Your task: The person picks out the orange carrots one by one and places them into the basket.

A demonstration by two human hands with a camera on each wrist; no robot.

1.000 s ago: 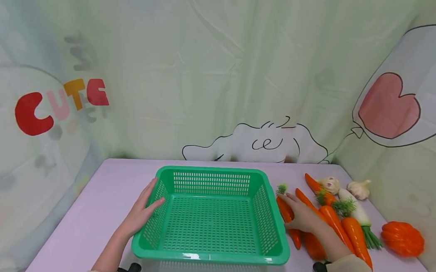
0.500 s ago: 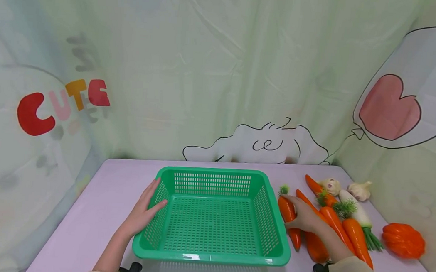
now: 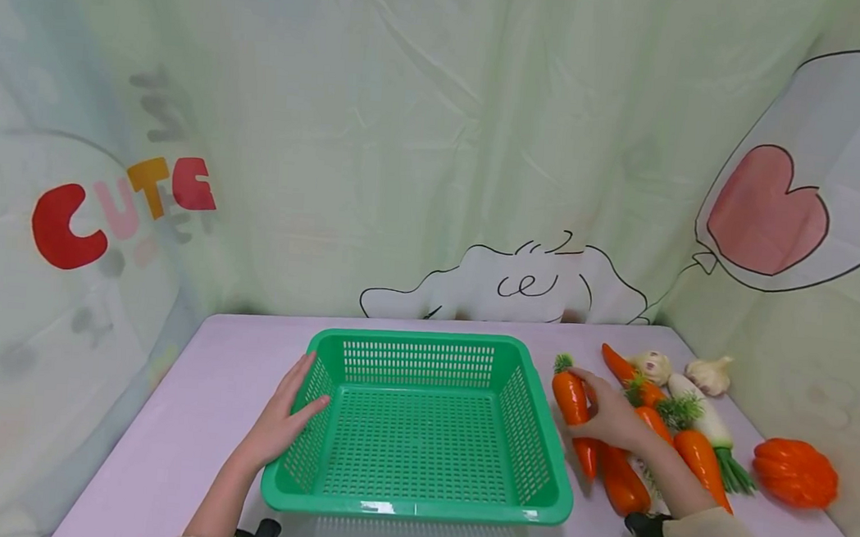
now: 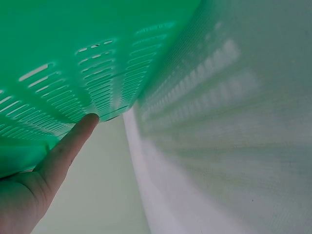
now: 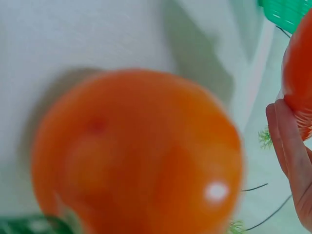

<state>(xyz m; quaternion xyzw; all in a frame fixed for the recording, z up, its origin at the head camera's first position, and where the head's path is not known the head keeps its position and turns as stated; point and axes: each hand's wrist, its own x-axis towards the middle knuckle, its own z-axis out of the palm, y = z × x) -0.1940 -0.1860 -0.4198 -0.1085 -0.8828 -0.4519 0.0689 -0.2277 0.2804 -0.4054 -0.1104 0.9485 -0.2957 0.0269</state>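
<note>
A green plastic basket (image 3: 420, 432) with slotted walls stands on the table. My left hand (image 3: 284, 411) rests against its left side, thumb over the rim and fingers extended; in the left wrist view a straight finger (image 4: 73, 141) lies along the outer wall. My right hand (image 3: 609, 415) grips an orange carrot (image 3: 572, 396) with a green tuft, just right of the basket. In the right wrist view the held carrot (image 5: 300, 68) shows only in part, beside the fingers (image 5: 287, 131). Below that hand lies another carrot (image 3: 622, 481).
More carrots (image 3: 702, 466), a white radish (image 3: 705, 417) with green leaves and two garlic bulbs (image 3: 708, 373) lie at the right of the table (image 3: 240, 355). An orange pumpkin (image 3: 794, 473) sits near the right edge. A printed curtain (image 3: 406, 177) hangs behind.
My right hand has closed round the carrot beside the basket and drawn it slightly up and to the right, off the spot where it lay. My left hand stays on the basket's side.
</note>
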